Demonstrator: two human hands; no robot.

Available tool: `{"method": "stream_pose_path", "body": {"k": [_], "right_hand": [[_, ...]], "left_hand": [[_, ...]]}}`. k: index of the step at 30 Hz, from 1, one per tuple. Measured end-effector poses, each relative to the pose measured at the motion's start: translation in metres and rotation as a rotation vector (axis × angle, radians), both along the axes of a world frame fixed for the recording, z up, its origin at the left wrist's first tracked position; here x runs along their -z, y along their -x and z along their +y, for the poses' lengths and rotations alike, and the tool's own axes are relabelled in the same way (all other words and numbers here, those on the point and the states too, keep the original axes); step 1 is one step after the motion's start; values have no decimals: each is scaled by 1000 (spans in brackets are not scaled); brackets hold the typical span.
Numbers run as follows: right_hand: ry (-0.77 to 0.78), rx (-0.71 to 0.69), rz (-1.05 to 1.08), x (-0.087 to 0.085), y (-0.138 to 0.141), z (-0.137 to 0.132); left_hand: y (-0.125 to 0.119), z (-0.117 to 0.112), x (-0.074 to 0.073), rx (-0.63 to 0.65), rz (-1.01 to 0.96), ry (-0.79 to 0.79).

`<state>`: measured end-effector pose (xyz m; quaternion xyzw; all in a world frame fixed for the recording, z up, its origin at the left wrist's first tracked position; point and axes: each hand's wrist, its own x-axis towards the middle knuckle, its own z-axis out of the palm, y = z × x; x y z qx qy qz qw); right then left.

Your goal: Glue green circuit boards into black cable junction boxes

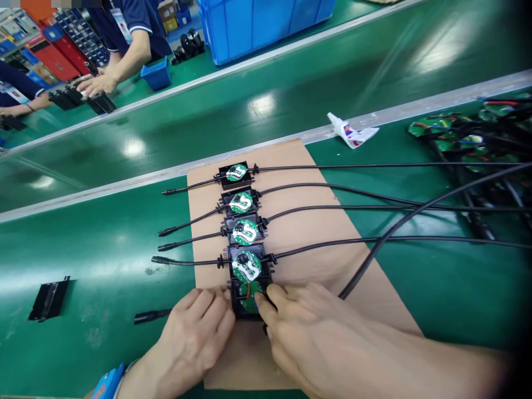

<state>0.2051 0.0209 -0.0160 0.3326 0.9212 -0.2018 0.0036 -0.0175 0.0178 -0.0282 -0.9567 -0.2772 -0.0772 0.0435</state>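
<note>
Several black housings with round green circuit boards lie in a column on a brown cardboard sheet [307,260], each with black cables running left and right. The nearest housing [248,299] sits at the bottom of the column. My left hand [195,338] rests against its left side, fingers curled together. My right hand [307,332] presses on its right side, thumb on the green board [250,293], fingers closed along the cable. Above it lies the housing with a white-marked board [246,266].
A loose black cover [49,298] lies at the left on the green mat. A white glue tube [351,133] lies by the conveyor rail. A pile of boards and cables [469,144] fills the right. Other people's hands [97,83] work across the belt beside a blue crate [261,22].
</note>
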Motion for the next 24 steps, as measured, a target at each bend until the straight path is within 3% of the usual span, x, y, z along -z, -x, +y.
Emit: {"method": "stream_pose_path", "body": {"k": [4, 8, 12, 14, 19, 24], "right_hand": [[45, 42, -7, -3, -2, 1], [159, 132, 39, -10, -10, 2], [198, 207, 86, -13, -17, -4], [176, 240, 104, -11, -19, -9], [149, 243, 124, -4, -19, -16], [-49, 62, 238, 12, -21, -11]], "left_hand": [[4, 1, -3, -12, 18, 56], [5, 1, -7, -77, -172, 161], [-4, 3, -4, 175, -216, 214], [-8, 3, 1, 240, -172, 223], [-11, -1, 14, 148, -166, 249], [-10, -6, 15, 63, -198, 319]]}}
